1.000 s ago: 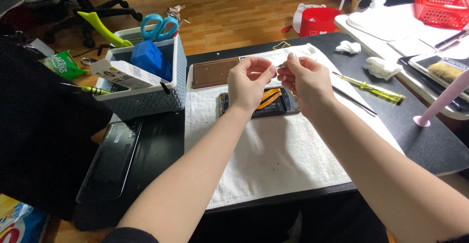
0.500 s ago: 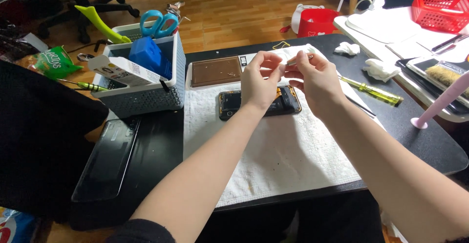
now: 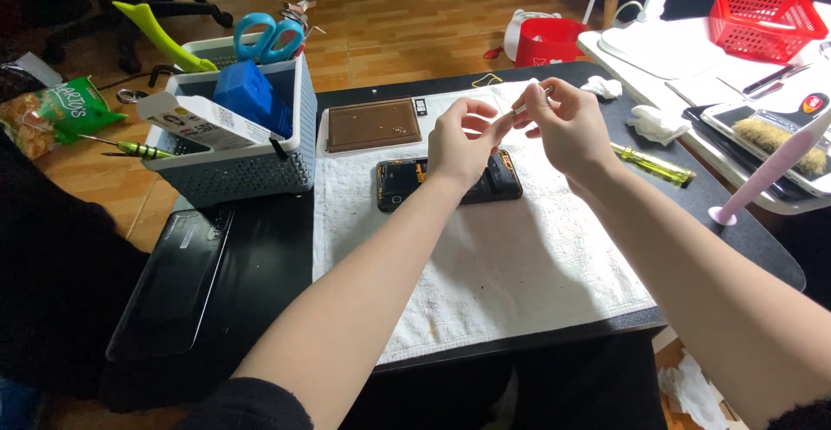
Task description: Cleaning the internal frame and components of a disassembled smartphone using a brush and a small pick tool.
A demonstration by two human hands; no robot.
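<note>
Both hands sit about where they were a second ago, raised over the opened phone (image 3: pixel 450 179); only the view has shifted a little. The left hand (image 3: pixel 460 143) and right hand (image 3: pixel 567 127) stay pinched together on a small thin metal piece (image 3: pixel 524 105), fingertips closed on it, so the fiddly work on that piece looks ongoing, nothing set down yet. The phone lies back-open on the white towel (image 3: pixel 502 283), mid surface, just below the hands.

Packages: white carton with a printed label (image 3: pixel 195 120) sticking out of the grey basket (image 3: pixel 251 170) at far left; blue box (image 3: pixel 251 97) behind it; green snack bag (image 3: pixel 56 114) on the floor far left; red bucket (image 3: pixel 550 42) on the floor far middle; red basket (image 3: pixel 766 19) far right.
</note>
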